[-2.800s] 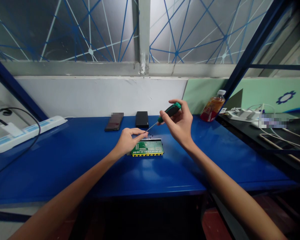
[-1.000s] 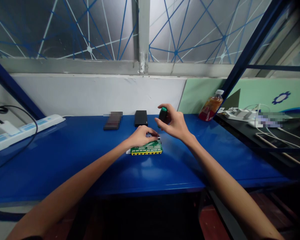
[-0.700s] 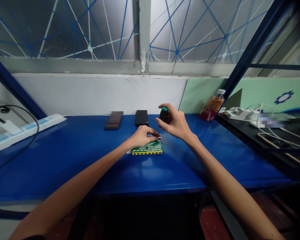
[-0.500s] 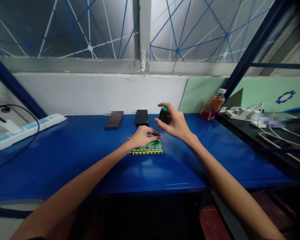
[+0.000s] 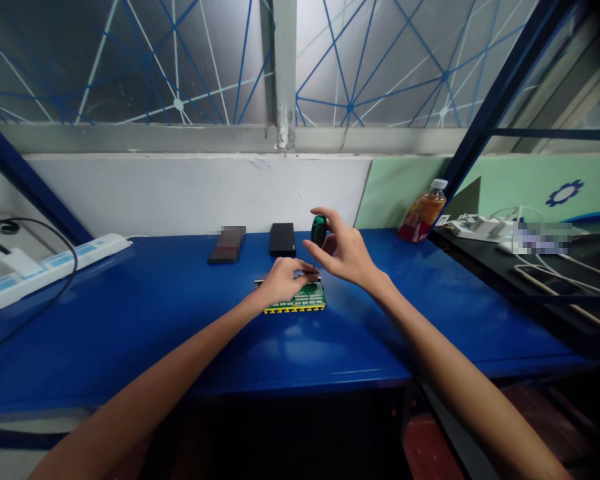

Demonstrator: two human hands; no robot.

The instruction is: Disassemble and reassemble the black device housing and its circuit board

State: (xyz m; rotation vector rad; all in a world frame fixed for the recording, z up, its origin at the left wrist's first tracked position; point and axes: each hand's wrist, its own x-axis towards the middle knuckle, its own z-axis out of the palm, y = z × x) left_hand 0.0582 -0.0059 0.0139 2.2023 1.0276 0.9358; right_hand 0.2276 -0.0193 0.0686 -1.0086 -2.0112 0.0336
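Note:
A green circuit board (image 5: 309,294) with a row of yellow connectors along its near edge lies flat on the blue table (image 5: 195,333). My left hand (image 5: 282,280) lies over its left and far part, thumb and fingers closed at the far right corner. What the fingertips pinch there is too small to tell. In my right hand (image 5: 351,252) is a screwdriver (image 5: 319,231) with a green-and-black handle, held upright between thumb and fingers. Its thin shaft points down to my left fingertips; the tip is hidden there.
Behind the board lie a black box-like object (image 5: 282,239) and a blurred dark flat object (image 5: 229,244). A drink bottle (image 5: 423,212) stands at the back right. A power strip (image 5: 55,270) with a black cable runs along the left; cables and devices fill a black surface (image 5: 485,250) at right.
The screwdriver in my right hand has come down and slightly left, its shaft now reaching my left fingertips. My left hand stays on the board. The whole view has shifted slightly.

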